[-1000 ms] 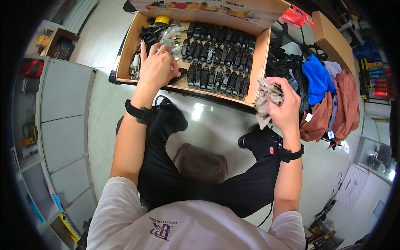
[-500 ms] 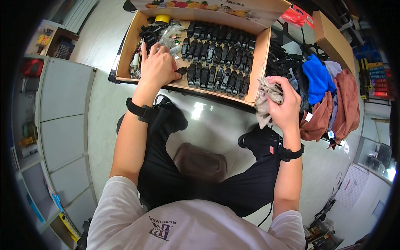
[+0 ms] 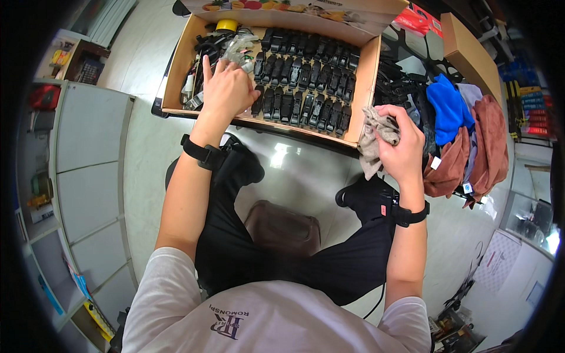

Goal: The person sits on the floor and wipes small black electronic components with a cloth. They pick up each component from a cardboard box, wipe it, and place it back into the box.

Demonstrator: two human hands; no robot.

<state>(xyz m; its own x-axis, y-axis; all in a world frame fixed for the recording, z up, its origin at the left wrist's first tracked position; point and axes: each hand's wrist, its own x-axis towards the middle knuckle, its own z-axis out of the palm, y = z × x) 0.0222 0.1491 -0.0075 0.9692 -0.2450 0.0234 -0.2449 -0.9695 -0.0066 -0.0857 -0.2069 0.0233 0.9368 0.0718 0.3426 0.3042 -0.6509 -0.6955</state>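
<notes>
An open cardboard box holds three rows of small black clip-like plastic pieces standing side by side. Over the box's left part is my left hand, its fingers spread and its thumb at the black piece on the near row's left end. Whether the thumb presses on that piece is hard to see. Just outside the box's right wall, my right hand is closed around a crumpled grey-beige cloth.
Left in the box lie loose cables, clear plastic bags and a yellow round item. Right of it are a pile of black parts, a blue cloth and brown cloths. A brown stool is between my legs.
The black piece that lay tilted under my left thumb now stands at the near row's left end. My left fingers have lifted slightly off it. My right hand keeps the cloth, nearly still.
</notes>
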